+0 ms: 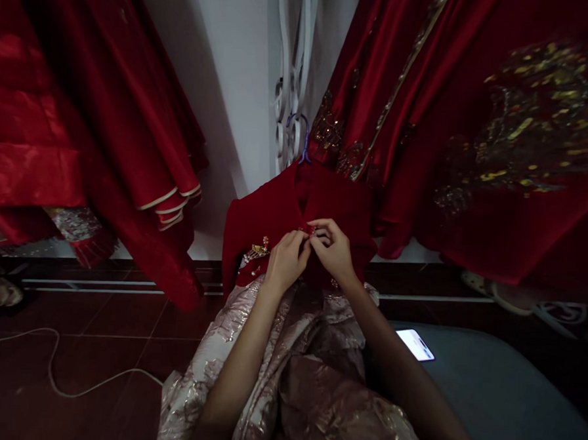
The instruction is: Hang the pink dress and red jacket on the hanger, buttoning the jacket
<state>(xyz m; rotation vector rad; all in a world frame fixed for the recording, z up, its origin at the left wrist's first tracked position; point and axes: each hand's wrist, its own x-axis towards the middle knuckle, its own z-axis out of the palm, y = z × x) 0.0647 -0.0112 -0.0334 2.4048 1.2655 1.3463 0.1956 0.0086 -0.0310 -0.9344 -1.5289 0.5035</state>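
A red V-necked jacket hangs in front of me on a purple hanger. My left hand is closed, its fingertips pinching the jacket's front edge just below the neckline. Close beside it, my right hand pinches the same edge, its thumb and forefinger almost meeting the left fingertips. What small fastening lies between the fingers is too small to make out. A gold beaded ornament decorates the jacket left of my hands. Below the jacket, pale pink brocade fabric with gold threads spreads under my forearms.
Red garments hang at the left, and red gowns with gold sequins at the right. A white scrolled metal stand rises behind the jacket. A lit phone lies on a grey-blue seat. A white cable crosses the tiled floor.
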